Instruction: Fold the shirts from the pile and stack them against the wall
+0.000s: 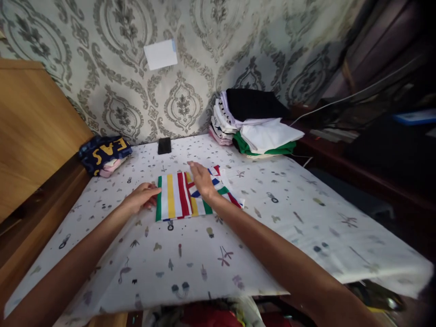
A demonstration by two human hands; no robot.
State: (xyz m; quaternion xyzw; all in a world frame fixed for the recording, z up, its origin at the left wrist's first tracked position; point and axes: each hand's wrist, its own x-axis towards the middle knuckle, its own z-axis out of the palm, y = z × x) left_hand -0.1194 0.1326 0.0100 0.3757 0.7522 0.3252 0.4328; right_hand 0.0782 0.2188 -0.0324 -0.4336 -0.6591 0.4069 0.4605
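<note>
In the head view, a folded striped cloth (171,196) lies on a patterned sheet (200,247), between a person's two hands. The left hand (142,197) meets its green edge with the thumb; whether that grip is closed cannot be told. The right hand (202,180) rests open across the cloth. The fabric looks light, soft and floppy, best held at the green edge, layers together.

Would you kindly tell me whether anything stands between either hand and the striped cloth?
Nothing visible does: the left hand is at the green edge of the striped cloth, and the right hand is over its other part. The stacked clothes sit farther back, near the wall, clear of both.
</note>
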